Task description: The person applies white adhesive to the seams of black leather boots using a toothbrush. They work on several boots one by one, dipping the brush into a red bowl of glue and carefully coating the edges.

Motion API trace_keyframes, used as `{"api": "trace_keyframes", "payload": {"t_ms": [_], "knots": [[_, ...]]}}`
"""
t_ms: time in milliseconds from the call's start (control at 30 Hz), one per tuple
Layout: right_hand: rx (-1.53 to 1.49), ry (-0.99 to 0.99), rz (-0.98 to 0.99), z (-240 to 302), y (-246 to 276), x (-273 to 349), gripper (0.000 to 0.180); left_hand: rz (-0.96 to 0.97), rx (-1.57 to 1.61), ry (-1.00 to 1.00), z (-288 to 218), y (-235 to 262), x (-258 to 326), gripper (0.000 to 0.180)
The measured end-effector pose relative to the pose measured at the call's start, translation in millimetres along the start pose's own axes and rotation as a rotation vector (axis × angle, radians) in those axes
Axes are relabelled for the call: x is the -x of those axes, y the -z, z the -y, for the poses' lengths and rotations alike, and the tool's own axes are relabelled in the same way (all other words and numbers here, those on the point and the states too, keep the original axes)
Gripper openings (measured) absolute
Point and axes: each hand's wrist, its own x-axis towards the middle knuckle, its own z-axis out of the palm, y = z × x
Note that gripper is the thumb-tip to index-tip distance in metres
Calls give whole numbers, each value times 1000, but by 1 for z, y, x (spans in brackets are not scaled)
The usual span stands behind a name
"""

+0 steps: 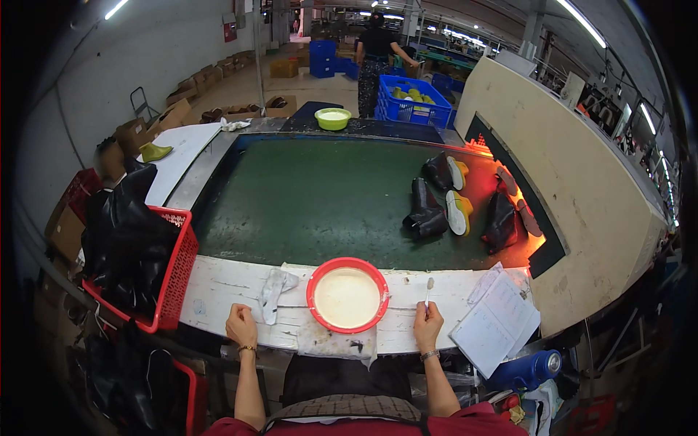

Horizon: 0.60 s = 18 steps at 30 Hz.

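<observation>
My left hand (241,325) rests on the white bench (211,291) near its front edge, fingers curled in with nothing seen in them. Beside it lies a crumpled whitish rag (275,291). My right hand (427,325) grips a small brush (429,288), its head pointing up and away from me. Between my hands sits a round red basin (313,305) of cream-coloured liquid (347,298), standing partly on a stained cloth (338,343). On the green conveyor belt (313,196), black boot uppers (425,211) lie with yellow-edged soles (458,213); another black upper (500,221) lies beside brown soles (529,218) under an orange glow.
A red crate (182,269) piled with black boots (131,240) stands left. Papers (491,327) and a blue flask (527,369) are at right, below a beige machine housing (582,182). Beyond the belt are a green bowl (333,120), a blue crate (413,109) and a person (376,58).
</observation>
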Motion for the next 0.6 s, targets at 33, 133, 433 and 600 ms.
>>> {"api": "trace_keyframes", "payload": {"t_ms": [33, 133, 433, 600], "knots": [[18, 10, -3, 4, -1, 1, 20, -8, 16, -4, 3, 0, -2, 17], [39, 17, -21, 10, -5, 3, 21, -30, -7, -73, 8, 1, 1, 18], [75, -21, -23, 12, -4, 5, 24, -20, 5, -57, 0, 4, 3, 16], [83, 13, -11, 11, -5, 3, 25, -26, 2, -46, 0, 1, 4, 16]]}}
